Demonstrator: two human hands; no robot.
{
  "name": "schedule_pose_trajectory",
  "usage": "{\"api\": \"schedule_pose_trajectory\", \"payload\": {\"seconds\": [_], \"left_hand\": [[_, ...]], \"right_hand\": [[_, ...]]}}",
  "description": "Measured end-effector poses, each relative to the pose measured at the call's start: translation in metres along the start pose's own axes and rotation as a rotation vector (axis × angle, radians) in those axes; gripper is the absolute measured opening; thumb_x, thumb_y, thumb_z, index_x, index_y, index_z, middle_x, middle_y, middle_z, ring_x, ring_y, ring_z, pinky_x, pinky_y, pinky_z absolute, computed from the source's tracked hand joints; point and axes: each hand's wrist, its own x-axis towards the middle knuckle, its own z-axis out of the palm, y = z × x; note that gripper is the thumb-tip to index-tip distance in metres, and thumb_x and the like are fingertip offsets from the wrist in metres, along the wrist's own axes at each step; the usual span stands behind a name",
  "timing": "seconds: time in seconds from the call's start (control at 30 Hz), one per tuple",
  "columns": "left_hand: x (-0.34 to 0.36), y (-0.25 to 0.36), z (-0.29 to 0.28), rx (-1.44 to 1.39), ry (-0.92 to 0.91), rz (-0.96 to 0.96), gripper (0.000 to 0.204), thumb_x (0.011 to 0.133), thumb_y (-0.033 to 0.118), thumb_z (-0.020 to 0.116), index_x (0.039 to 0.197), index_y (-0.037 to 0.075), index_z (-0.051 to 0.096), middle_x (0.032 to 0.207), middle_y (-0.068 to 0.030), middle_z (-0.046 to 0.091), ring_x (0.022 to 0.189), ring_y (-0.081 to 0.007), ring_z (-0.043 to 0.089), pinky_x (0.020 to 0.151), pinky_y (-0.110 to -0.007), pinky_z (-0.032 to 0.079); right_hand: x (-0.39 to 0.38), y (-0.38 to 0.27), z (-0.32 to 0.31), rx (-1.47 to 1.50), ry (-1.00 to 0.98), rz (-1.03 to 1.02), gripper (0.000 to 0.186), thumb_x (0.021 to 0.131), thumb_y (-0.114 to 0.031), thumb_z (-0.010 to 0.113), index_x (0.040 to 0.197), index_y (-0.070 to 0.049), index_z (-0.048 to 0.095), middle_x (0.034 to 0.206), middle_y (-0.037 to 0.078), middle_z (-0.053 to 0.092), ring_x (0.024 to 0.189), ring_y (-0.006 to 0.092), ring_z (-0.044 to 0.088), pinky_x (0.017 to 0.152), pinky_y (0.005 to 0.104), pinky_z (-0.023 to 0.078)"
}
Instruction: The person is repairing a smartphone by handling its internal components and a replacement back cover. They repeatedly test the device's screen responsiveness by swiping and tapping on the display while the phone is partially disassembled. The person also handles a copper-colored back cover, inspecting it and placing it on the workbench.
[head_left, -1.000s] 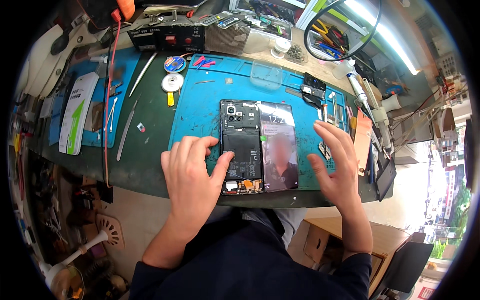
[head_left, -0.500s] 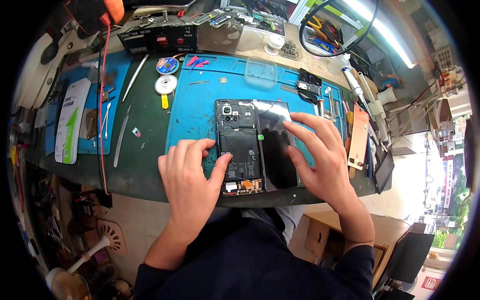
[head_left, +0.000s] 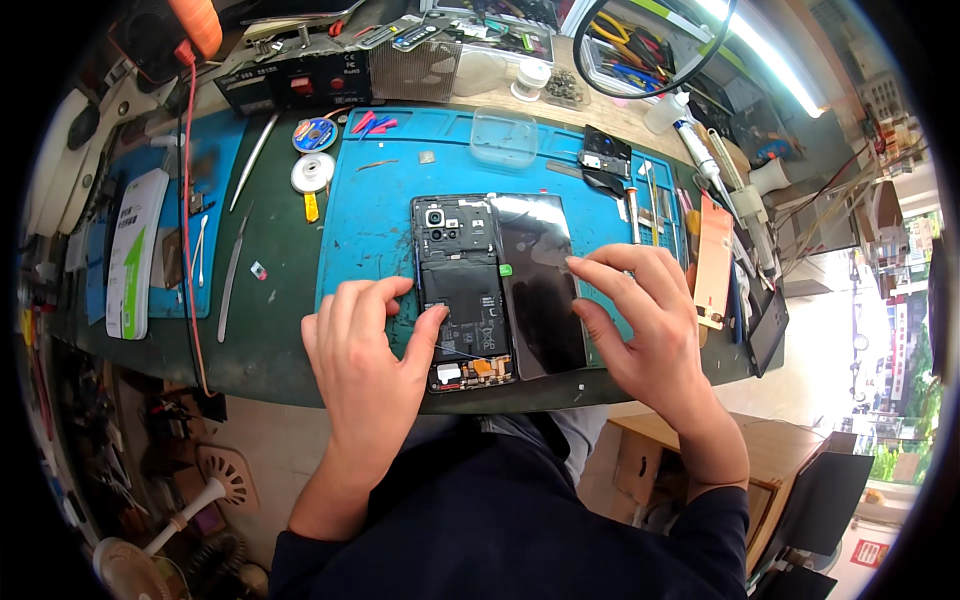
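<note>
An opened smartphone (head_left: 462,270) lies on the blue mat, its back cover off, with camera lenses at the top, a black battery, and orange flex cables at the bottom. Right beside it lies a glossy dark screen panel (head_left: 545,300); a small green tab (head_left: 506,270) sits where the two meet. My left hand (head_left: 365,345) is at the phone's left edge, thumb tip over the battery side and index finger curled beside the frame, fingers apart. My right hand (head_left: 645,315) hovers by the panel's right edge, fingers spread, nothing held. Whether its fingertips touch the panel cannot be told.
Left of the mat are tweezers (head_left: 234,268), cotton swabs (head_left: 200,245), a white-and-green box (head_left: 138,255) and solder spools (head_left: 313,173). Behind stand a clear plastic tray (head_left: 503,138) and phone parts (head_left: 605,155). A copper-coloured plate (head_left: 713,255) lies to the right.
The view has shifted slightly, moving the bench leftward in the picture. My right hand has drawn a little to the right relative to the screen panel. My left hand stays by the phone.
</note>
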Motion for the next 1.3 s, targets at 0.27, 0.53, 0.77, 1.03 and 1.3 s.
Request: {"api": "schedule_pose_trajectory", "payload": {"seconds": [0.27, 0.53, 0.77, 1.03, 1.3], "left_hand": [[0.001, 0.001, -0.002, -0.003, -0.048, -0.018, 0.032, 0.087, 0.021, 0.087, 0.112, 0.008, 0.072, 0.098, -0.0032, 0.063, 0.092, -0.0216, 0.061, 0.087, -0.041, 0.040], [0.000, 0.002, -0.003, 0.003, -0.057, -0.037, 0.032, 0.087, 0.022, 0.087, 0.112, 0.009, 0.072, 0.098, -0.0037, 0.063, 0.094, -0.0218, 0.061, 0.088, -0.040, 0.040], [0.001, 0.003, -0.004, 0.010, -0.064, -0.040, 0.033, 0.087, 0.021, 0.087, 0.112, 0.008, 0.072, 0.099, -0.0036, 0.064, 0.093, -0.0216, 0.062, 0.087, -0.040, 0.040], [0.001, 0.003, -0.002, 0.017, -0.042, -0.033, 0.029, 0.085, 0.016, 0.086, 0.110, 0.007, 0.074, 0.097, -0.0018, 0.063, 0.085, -0.0193, 0.055, 0.085, -0.036, 0.041], [0.003, 0.007, -0.006, 0.020, -0.104, -0.069, 0.033, 0.085, 0.019, 0.087, 0.112, 0.008, 0.072, 0.099, -0.0034, 0.064, 0.093, -0.0211, 0.062, 0.087, -0.039, 0.039]], "right_hand": [[-0.001, 0.001, 0.002, 0.012, 0.016, 0.014, 0.042, 0.085, 0.000, 0.079, 0.126, -0.006, 0.073, 0.124, 0.011, 0.071, 0.110, 0.0329, 0.065, 0.095, 0.0424, 0.052], [-0.003, 0.008, 0.006, -0.008, 0.023, 0.040, 0.042, 0.085, -0.002, 0.080, 0.127, -0.006, 0.073, 0.126, 0.011, 0.070, 0.112, 0.0338, 0.065, 0.097, 0.0436, 0.052], [-0.005, 0.016, 0.008, -0.017, 0.050, 0.064, 0.041, 0.085, -0.004, 0.081, 0.125, -0.007, 0.073, 0.125, 0.010, 0.070, 0.112, 0.0339, 0.064, 0.096, 0.0442, 0.052], [-0.003, 0.027, 0.016, -0.009, 0.087, 0.064, 0.041, 0.086, -0.003, 0.080, 0.126, -0.007, 0.073, 0.124, 0.010, 0.070, 0.110, 0.0335, 0.065, 0.096, 0.0439, 0.052], [-0.006, 0.037, 0.025, 0.000, 0.170, 0.047, 0.042, 0.086, -0.001, 0.078, 0.127, -0.005, 0.074, 0.120, 0.011, 0.072, 0.105, 0.0333, 0.066, 0.093, 0.0435, 0.052]]}}
